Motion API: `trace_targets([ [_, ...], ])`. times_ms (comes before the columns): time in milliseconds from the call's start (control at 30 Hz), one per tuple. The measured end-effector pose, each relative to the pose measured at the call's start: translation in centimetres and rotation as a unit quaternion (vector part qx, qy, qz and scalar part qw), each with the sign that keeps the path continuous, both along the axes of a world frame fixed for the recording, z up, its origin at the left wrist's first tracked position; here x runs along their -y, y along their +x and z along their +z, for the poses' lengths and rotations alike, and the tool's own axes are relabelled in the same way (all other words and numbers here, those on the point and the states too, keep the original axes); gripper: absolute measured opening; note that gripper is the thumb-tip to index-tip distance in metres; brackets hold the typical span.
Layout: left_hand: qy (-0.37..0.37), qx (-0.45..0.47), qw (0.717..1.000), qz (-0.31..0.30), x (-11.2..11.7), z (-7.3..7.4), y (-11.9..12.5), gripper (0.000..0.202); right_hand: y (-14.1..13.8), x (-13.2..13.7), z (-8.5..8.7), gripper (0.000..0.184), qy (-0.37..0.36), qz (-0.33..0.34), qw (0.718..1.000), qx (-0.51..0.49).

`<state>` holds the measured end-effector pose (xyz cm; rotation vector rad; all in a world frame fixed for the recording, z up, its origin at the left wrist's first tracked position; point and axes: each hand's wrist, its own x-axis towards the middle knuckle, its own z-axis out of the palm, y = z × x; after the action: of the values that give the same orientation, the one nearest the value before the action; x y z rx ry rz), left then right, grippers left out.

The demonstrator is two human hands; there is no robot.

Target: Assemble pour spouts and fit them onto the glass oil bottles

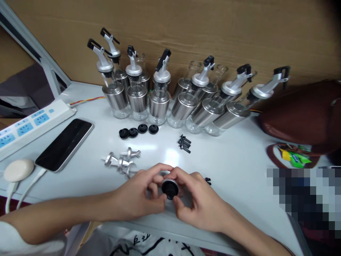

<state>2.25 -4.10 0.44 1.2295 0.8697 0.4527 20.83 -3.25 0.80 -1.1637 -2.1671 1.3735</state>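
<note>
Between both hands, near the table's front edge, is a bottle pourer top [169, 188], its black stepped stopper facing me inside a silver rim. My left hand [149, 188] grips its left side with thumb and fingers. From the other side my right hand [195, 197] pinches it, thumb by the stopper. Loose silver pourer spouts [119, 161] lie left of my hands. Beyond them sit several black rubber stoppers [138, 130] in a row. Small black lever pieces [184, 144] are heaped behind my hands, and more small black parts [208, 181] show partly behind my right hand.
Glass-and-steel bottles [160, 103], many with pourers fitted, line the back against cardboard [186, 25]. A phone [65, 145], power strip [34, 124] and round white charger [18, 170] are at left. On the right are a brown bag [301, 115] and green-yellow wrappers [295, 158].
</note>
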Motion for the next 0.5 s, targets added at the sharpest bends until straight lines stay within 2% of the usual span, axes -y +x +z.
trace_targets([
  [200,0.044,-0.059,0.997,-0.011,0.06,-0.04,0.06,0.044,-0.08,0.23,-0.3,0.019,-0.016,-0.004,1.0,0.007],
  [500,0.116,-0.084,0.99,-0.021,0.17,-0.05,-0.01,0.034,-0.31,0.23,-0.21,0.017,0.026,0.013,1.0,0.0],
])
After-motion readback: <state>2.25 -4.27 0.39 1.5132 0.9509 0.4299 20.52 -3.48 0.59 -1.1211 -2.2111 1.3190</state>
